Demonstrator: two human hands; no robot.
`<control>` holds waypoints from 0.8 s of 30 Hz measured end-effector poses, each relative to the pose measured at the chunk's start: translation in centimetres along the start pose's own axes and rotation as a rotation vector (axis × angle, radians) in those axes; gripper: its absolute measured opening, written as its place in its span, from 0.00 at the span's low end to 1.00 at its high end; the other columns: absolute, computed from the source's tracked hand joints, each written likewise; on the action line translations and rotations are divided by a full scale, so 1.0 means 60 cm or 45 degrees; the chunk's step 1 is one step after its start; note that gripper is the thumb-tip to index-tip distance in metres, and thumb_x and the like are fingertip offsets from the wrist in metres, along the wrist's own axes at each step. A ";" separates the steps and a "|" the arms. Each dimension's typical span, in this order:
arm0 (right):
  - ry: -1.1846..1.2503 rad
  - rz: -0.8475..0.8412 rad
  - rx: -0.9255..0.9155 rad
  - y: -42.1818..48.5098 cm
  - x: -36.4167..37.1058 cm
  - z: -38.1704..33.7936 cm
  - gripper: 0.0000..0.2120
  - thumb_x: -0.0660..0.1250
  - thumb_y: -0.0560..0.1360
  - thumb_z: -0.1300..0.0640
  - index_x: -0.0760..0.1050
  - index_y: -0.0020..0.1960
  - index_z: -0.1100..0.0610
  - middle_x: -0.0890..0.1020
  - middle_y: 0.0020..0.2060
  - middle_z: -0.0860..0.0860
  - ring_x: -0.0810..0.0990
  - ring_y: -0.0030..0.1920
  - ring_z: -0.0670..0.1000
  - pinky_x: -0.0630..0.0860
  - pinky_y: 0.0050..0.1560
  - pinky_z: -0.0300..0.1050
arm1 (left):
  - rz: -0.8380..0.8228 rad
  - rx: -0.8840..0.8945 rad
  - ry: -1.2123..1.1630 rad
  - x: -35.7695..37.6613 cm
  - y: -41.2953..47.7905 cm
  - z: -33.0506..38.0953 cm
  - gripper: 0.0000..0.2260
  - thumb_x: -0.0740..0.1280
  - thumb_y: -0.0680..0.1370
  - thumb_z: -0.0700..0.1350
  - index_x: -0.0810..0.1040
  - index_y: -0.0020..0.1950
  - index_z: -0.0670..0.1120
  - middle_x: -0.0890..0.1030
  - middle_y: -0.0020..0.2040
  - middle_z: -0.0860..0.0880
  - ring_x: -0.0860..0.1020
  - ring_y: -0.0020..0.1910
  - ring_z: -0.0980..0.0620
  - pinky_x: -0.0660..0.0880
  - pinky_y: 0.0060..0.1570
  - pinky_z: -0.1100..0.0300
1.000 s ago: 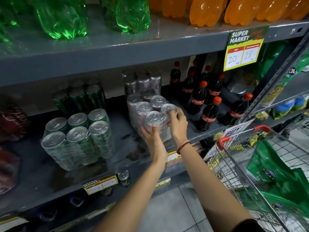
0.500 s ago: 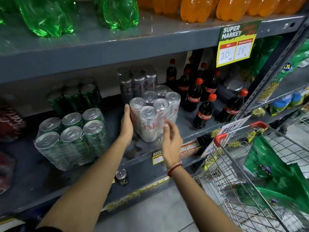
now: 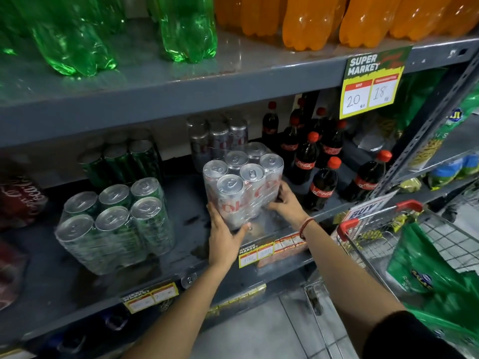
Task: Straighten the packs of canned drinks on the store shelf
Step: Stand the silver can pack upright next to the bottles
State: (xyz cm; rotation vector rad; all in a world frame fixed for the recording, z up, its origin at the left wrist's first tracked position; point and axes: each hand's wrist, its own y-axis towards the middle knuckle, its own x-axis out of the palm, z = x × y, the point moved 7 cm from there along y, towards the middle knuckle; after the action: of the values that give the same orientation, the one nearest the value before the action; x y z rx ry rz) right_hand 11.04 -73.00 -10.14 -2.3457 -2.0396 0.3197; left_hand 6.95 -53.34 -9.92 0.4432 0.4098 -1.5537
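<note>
A shrink-wrapped pack of silver cans (image 3: 241, 182) with red lettering stands near the front of the grey middle shelf (image 3: 186, 229). My left hand (image 3: 224, 230) grips its lower left front corner. My right hand (image 3: 286, 203) presses against its lower right side. The pack sits turned at an angle to the shelf edge. A second silver pack (image 3: 216, 137) stands behind it. To the left is a pack of green cans (image 3: 114, 221), with another green pack (image 3: 121, 159) further back.
Cola bottles (image 3: 321, 182) with red caps stand right of the silver pack. Green and orange bottles fill the upper shelf. A wire shopping cart (image 3: 378, 244) with green bags is at the right. Red can packs (image 3: 18, 200) are at the far left. A loose can (image 3: 188, 280) lies below.
My hands dropped from the can tops to the lower sides of the silver pack. The pack has been turned and pulled nearer the shelf's front edge.
</note>
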 end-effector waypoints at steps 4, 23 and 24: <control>0.017 0.144 -0.083 -0.015 0.003 0.029 0.38 0.73 0.66 0.71 0.62 0.72 0.57 0.75 0.65 0.56 0.75 0.64 0.53 0.72 0.65 0.49 | -0.064 0.010 0.058 -0.024 0.035 -0.010 0.44 0.71 0.74 0.48 0.44 0.78 0.44 0.64 0.76 0.42 0.68 0.71 0.42 0.66 0.67 0.52; -0.207 0.042 -0.113 -0.035 -0.020 0.030 0.33 0.71 0.69 0.71 0.64 0.71 0.62 0.75 0.63 0.53 0.73 0.64 0.50 0.70 0.56 0.23 | 0.044 0.045 0.278 -0.014 0.007 -0.030 0.36 0.68 0.75 0.52 0.55 0.77 0.42 0.77 0.64 0.37 0.76 0.61 0.37 0.74 0.58 0.47; -0.208 0.056 -0.124 -0.041 -0.023 0.033 0.33 0.71 0.69 0.71 0.64 0.71 0.62 0.75 0.64 0.54 0.73 0.64 0.51 0.70 0.57 0.25 | 0.037 0.042 0.268 -0.013 0.001 -0.032 0.36 0.68 0.75 0.53 0.54 0.77 0.43 0.77 0.63 0.38 0.75 0.61 0.38 0.75 0.57 0.46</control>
State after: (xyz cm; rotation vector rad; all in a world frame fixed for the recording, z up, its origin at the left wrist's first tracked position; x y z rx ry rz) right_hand 8.13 -74.23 -11.54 -2.5014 -2.1212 0.4370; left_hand 7.07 -51.69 -11.16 0.6392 0.5380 -1.4926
